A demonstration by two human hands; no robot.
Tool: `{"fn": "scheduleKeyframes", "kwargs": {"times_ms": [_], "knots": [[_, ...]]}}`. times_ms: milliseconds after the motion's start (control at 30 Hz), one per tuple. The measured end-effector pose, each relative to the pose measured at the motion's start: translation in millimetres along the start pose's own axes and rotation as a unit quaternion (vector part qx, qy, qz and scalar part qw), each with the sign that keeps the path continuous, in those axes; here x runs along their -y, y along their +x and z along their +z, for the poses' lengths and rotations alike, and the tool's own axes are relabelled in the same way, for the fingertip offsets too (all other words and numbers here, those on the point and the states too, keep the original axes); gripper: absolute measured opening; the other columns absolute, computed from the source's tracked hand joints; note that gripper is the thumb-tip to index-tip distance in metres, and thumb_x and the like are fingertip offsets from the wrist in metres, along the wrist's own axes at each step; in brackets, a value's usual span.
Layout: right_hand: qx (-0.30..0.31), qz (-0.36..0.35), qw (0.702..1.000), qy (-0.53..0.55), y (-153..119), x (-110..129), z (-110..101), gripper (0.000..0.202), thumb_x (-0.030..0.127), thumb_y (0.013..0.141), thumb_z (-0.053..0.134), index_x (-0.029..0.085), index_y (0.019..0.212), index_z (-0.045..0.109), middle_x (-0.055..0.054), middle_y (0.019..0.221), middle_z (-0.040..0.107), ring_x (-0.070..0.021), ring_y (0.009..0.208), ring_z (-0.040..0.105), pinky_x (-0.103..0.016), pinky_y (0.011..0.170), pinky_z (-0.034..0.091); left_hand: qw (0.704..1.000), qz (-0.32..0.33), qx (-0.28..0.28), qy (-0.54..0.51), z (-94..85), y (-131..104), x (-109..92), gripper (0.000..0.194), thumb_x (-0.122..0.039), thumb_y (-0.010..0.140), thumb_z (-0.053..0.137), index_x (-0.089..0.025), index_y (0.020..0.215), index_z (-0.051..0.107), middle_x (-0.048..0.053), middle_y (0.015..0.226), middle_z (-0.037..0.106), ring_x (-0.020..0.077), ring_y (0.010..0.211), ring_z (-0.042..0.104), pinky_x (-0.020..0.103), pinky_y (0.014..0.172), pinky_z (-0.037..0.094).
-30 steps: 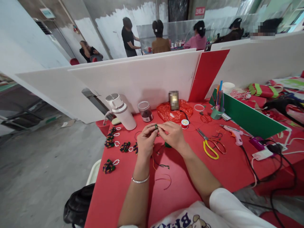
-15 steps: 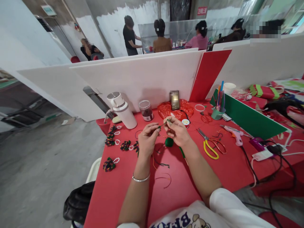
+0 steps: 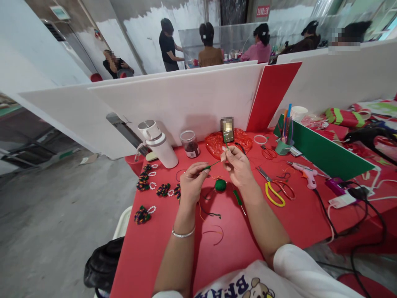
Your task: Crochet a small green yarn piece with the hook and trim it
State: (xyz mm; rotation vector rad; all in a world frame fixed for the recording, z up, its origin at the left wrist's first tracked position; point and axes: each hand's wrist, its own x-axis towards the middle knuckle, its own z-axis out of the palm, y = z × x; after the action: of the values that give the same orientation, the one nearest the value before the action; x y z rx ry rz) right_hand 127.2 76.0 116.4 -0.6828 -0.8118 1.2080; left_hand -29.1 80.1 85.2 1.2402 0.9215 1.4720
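Note:
Between my hands runs a thin green cord (image 3: 214, 164), pulled fairly straight above the red table. My left hand (image 3: 194, 179) pinches its left end, where a thicker green bit shows at the fingertips. The fingers of my right hand (image 3: 235, 162) are closed on the other end, and a green end sticks up past them. Below lies a small ball of green yarn (image 3: 220, 185). Beside my right wrist rests a green-handled tool with a thin metal shaft (image 3: 238, 198). Loose cord pieces (image 3: 214, 215) lie under my left hand.
Dark multicoloured knotted pieces with bead loops (image 3: 143, 215) lie on the left. A white tumbler (image 3: 163, 149), a jar (image 3: 190, 144) and a phone (image 3: 227, 130) stand behind. Scissors (image 3: 270, 186), a pink glue gun (image 3: 306, 174) and a pen cup (image 3: 283, 146) are right. People sit beyond the partition.
My right hand has moved slightly up and right, away from the left, so a longer stretch of green cord shows between them. The green-handled tool is now more visible.

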Motion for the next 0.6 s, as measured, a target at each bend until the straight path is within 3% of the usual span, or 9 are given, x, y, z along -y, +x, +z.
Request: {"fn": "scheduleKeyframes", "kwargs": {"times_ms": [133,300,433,600], "knots": [[0.025,0.0,1.0,-0.005,-2.0,1.2,-0.7,0.04,0.052,0.076,0.082,0.024,0.087,0.055,0.004,0.068,0.058,-0.0122,0.067,0.061,-0.017,0.044,0.042,1.0,-0.027,0.002,0.016,0.6,-0.6,-2.5,0.021,-0.031,0.07,0.084,-0.018,0.087,0.082,0.005,0.079,0.072,0.0139,0.066,0.064,0.022,0.051,0.053],[0.064,0.003,0.998,0.019,-4.2,-2.1,3.5,0.038,0.049,0.077,0.083,0.023,0.087,0.056,0.007,0.063,0.058,-0.0097,0.056,0.057,-0.02,0.048,0.046,0.996,-0.014,0.049,0.07,-0.1,-3.3,-1.0,0.021,-0.032,0.074,0.084,-0.017,0.088,0.081,0.003,0.072,0.069,0.0113,0.058,0.059,0.022,0.051,0.049],[0.068,0.01,0.998,0.013,-4.0,-4.0,5.4,0.04,0.049,0.076,0.084,0.023,0.087,0.056,0.008,0.059,0.055,-0.008,0.049,0.05,-0.02,0.046,0.04,0.988,0.029,0.101,0.112,-0.2,-5.0,0.0,0.021,-0.03,0.082,0.075,-0.021,0.1,0.082,0.003,0.076,0.067,0.0119,0.059,0.058,0.024,0.054,0.049],[0.054,0.009,0.998,0.003,-4.6,-0.7,5.8,0.038,0.048,0.074,0.084,0.023,0.086,0.056,0.01,0.055,0.049,-0.0073,0.046,0.042,-0.021,0.042,0.031,0.983,0.054,0.114,0.137,0.7,-4.9,-5.9,0.011,-0.025,0.08,0.072,-0.022,0.08,0.083,0.006,0.077,0.066,0.0163,0.069,0.062,0.026,0.058,0.048]]}}
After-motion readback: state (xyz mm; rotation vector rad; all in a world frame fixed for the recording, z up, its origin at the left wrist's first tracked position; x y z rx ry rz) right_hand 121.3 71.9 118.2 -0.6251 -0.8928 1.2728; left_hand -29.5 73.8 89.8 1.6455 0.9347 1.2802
